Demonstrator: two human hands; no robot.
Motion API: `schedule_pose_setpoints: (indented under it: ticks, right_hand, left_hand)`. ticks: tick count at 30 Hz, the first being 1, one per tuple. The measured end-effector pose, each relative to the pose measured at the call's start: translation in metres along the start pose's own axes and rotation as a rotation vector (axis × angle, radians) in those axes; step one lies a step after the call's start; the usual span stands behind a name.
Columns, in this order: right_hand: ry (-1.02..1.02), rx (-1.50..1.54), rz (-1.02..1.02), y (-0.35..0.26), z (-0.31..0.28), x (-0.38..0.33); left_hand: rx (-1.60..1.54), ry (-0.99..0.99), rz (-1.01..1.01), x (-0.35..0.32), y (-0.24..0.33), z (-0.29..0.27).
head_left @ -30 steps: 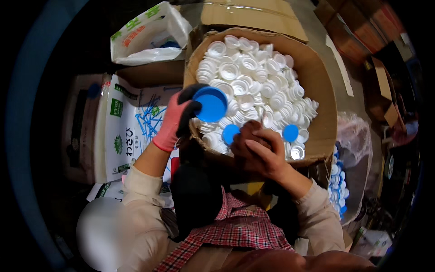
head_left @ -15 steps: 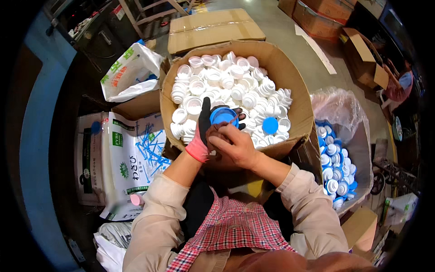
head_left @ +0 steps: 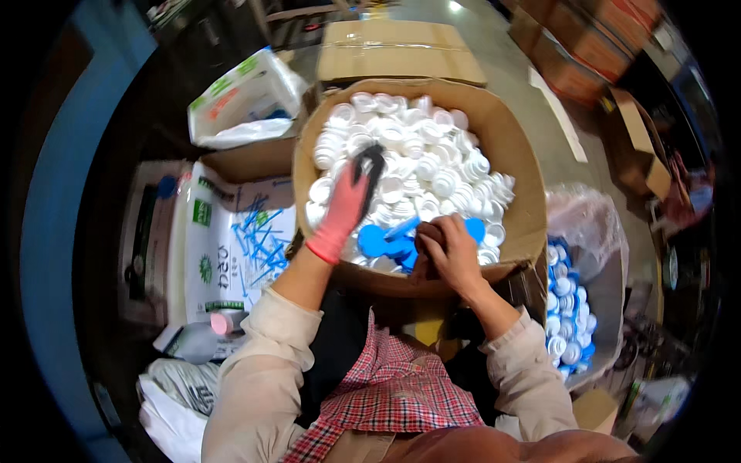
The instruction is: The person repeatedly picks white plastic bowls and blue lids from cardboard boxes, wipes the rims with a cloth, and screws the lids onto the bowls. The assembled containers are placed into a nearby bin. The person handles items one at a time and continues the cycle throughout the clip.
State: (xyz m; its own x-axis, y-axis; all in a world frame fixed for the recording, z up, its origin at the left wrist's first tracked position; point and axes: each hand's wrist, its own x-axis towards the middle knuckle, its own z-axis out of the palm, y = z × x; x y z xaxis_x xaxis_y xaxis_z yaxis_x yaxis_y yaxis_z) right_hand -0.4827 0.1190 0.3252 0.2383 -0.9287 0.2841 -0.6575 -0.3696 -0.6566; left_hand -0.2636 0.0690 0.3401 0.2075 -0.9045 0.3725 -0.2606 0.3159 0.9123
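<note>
My left hand (head_left: 351,201), in a pink glove with black fingers, reaches over white plastic caps (head_left: 444,181) heaped in a large cardboard box (head_left: 505,162). Its fingers are stretched forward, somewhat blurred, and I see nothing held in them. My right hand (head_left: 448,251) is at the near side of this box, fingers curled in, with dark coverings on some of them. What it holds, if anything, is hidden. Several blue caps (head_left: 373,241) lie close beside its fingertips on the white ones, one of them tilted. Another blue cap (head_left: 475,229) shows just right of the hand.
To the right stands a plastic-lined container of blue-and-white caps (head_left: 570,301). A lined box at left holds thin blue sticks (head_left: 261,243). Behind it is a white printed bag (head_left: 247,100). A closed carton (head_left: 397,50) sits beyond the big box.
My hands have moved apart. The left has left the blue cap and gone forward over the white caps; the right has moved to the near rim, where several blue caps now lie.
</note>
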Motion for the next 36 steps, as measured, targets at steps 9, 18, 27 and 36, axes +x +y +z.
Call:
schedule_pose_setpoints:
  ticks: [9,18,27,36]
  right_hand:
    - [-0.092,0.047,-0.016,0.015,0.062,-0.012]
    - [-0.129,0.016,0.117,0.035,0.062,0.006]
    - [-0.134,0.093,0.120,0.042,0.054,-0.013]
    - [-0.023,0.213,-0.522,-0.020,0.028,0.009]
  left_hand:
    - [0.424,0.340,-0.393,0.068,-0.279,-0.202]
    - [1.038,-0.345,-0.630,0.060,-0.551,-0.124]
    - [0.151,0.040,-0.681,0.009,-0.550,-0.145]
    - [-0.192,0.314,-0.245,-0.016,-0.107,-0.194]
